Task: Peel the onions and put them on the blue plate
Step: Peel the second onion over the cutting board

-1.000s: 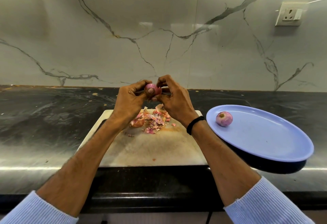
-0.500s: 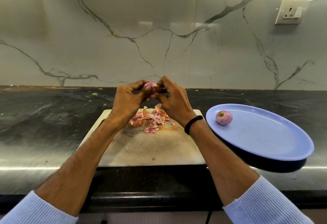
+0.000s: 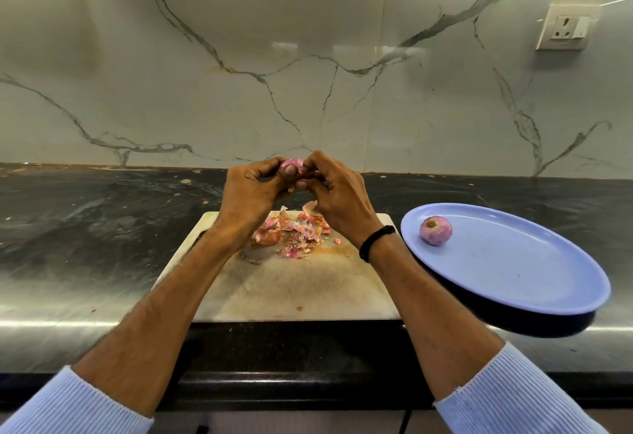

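A small pink onion is held up above the far end of the cutting board. My left hand grips it from the left, thumb on its front. My right hand pinches it from the right with curled fingers. Most of the onion is hidden by my fingers. A pile of pink and brown onion skins lies on the board under my hands. To the right, a peeled onion sits on the blue plate, near its far left rim.
The board lies on a dark stone counter, close to its front edge. The plate overhangs a dark bowl-like base at the right front. A marble wall with a power socket stands behind.
Both hands have turned the onion a little between the fingers; more of it is covered now. Plate and peeled onion have not moved.
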Demonstrator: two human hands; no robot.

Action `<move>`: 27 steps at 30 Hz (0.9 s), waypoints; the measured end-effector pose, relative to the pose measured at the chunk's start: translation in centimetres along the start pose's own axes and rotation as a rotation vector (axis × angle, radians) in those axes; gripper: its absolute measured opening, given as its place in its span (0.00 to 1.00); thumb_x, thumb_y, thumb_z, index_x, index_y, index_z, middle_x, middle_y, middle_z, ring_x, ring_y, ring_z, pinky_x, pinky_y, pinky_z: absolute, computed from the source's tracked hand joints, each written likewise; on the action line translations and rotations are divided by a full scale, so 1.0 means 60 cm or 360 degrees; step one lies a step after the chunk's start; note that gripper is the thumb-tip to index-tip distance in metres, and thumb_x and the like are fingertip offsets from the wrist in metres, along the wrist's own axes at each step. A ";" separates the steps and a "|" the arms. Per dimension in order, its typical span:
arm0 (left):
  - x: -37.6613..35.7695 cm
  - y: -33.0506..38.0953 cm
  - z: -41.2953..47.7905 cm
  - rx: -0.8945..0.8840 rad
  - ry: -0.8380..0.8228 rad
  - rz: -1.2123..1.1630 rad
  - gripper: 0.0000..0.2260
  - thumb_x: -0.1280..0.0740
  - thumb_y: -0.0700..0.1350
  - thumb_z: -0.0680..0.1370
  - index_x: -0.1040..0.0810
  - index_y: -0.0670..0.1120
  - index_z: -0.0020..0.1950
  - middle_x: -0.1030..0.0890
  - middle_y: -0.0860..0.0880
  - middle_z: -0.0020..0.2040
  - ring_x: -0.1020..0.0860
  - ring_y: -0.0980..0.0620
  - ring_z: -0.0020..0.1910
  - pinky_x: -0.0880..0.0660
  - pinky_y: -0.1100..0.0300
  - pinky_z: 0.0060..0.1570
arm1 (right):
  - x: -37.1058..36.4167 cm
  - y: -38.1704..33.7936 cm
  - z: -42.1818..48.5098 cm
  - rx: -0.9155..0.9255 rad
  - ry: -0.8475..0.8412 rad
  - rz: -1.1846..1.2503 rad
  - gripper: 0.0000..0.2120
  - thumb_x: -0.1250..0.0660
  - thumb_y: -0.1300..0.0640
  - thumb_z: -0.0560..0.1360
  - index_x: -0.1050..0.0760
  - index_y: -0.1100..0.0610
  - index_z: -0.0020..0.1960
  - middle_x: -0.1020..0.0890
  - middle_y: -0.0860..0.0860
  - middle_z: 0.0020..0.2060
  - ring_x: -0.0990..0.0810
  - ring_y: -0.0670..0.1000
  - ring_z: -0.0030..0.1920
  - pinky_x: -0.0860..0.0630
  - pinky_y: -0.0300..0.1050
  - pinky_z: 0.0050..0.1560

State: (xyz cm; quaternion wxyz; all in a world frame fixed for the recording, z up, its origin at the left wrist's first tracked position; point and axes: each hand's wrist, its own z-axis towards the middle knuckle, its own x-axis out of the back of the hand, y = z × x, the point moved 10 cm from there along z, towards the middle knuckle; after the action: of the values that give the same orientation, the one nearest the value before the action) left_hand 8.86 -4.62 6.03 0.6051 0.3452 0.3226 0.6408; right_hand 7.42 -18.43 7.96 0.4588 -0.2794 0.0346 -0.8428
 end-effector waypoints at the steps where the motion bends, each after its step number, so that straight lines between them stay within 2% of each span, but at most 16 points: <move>1: 0.001 -0.001 0.000 0.0015 0.0009 -0.0031 0.11 0.30 0.45 0.76 0.19 0.52 0.58 0.16 0.52 0.50 0.15 0.54 0.48 0.18 0.62 0.47 | 0.001 -0.002 0.000 0.0013 0.0012 -0.0023 0.05 0.31 0.63 0.77 0.26 0.60 0.50 0.19 0.53 0.44 0.20 0.50 0.44 0.23 0.35 0.44; 4: 0.004 -0.006 0.001 0.0054 0.0042 -0.0084 0.11 0.30 0.44 0.76 0.19 0.50 0.59 0.15 0.50 0.50 0.15 0.53 0.49 0.18 0.61 0.47 | 0.000 -0.001 0.001 -0.0003 0.0018 -0.0002 0.05 0.31 0.62 0.76 0.26 0.60 0.49 0.19 0.51 0.43 0.21 0.48 0.43 0.24 0.34 0.44; 7: 0.005 -0.012 0.001 0.0104 0.0051 -0.0148 0.10 0.30 0.45 0.76 0.18 0.49 0.57 0.15 0.49 0.50 0.15 0.52 0.49 0.18 0.60 0.48 | -0.003 0.001 0.002 -0.0040 0.0011 0.0038 0.07 0.31 0.64 0.76 0.27 0.60 0.51 0.21 0.52 0.47 0.22 0.47 0.45 0.24 0.30 0.45; 11: 0.006 -0.023 0.002 0.0184 0.0047 -0.0171 0.15 0.29 0.48 0.74 0.18 0.46 0.59 0.14 0.46 0.51 0.15 0.50 0.50 0.18 0.55 0.50 | 0.001 0.001 0.004 -0.0053 0.0020 0.0092 0.16 0.30 0.66 0.74 0.27 0.57 0.61 0.25 0.56 0.55 0.21 0.50 0.52 0.21 0.36 0.51; 14: -0.002 -0.028 0.002 0.0249 -0.0013 -0.0269 0.15 0.30 0.47 0.74 0.18 0.45 0.59 0.14 0.46 0.52 0.15 0.48 0.51 0.18 0.53 0.51 | 0.004 -0.009 0.002 0.0021 0.0053 -0.0010 0.13 0.30 0.66 0.75 0.24 0.57 0.58 0.23 0.55 0.53 0.20 0.51 0.50 0.20 0.40 0.51; 19: -0.009 -0.029 -0.001 0.0287 -0.0063 -0.0407 0.11 0.34 0.45 0.78 0.18 0.43 0.57 0.14 0.45 0.51 0.16 0.46 0.52 0.18 0.54 0.51 | 0.013 -0.012 0.004 0.0015 0.0119 0.0047 0.09 0.30 0.64 0.75 0.21 0.58 0.54 0.21 0.53 0.50 0.20 0.49 0.49 0.20 0.39 0.50; 24: -0.009 -0.029 -0.001 0.0291 -0.0018 -0.0388 0.14 0.32 0.47 0.75 0.18 0.44 0.58 0.15 0.44 0.52 0.16 0.47 0.52 0.18 0.52 0.52 | 0.027 -0.011 0.005 0.0023 0.0232 -0.0001 0.05 0.30 0.65 0.75 0.18 0.60 0.50 0.20 0.52 0.45 0.23 0.44 0.44 0.26 0.27 0.47; 27: -0.008 -0.030 -0.001 0.0289 -0.0003 -0.0380 0.16 0.31 0.47 0.74 0.18 0.42 0.60 0.14 0.43 0.52 0.15 0.47 0.52 0.18 0.53 0.52 | 0.029 -0.008 0.005 0.0008 0.0252 -0.0046 0.04 0.30 0.66 0.74 0.19 0.60 0.48 0.19 0.51 0.43 0.24 0.43 0.43 0.28 0.25 0.46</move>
State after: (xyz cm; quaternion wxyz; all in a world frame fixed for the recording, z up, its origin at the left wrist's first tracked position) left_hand 9.84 -4.98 4.47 0.6435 0.3585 0.4174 0.5321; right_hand 6.47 -19.47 9.10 0.4431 -0.2110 0.0646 -0.8689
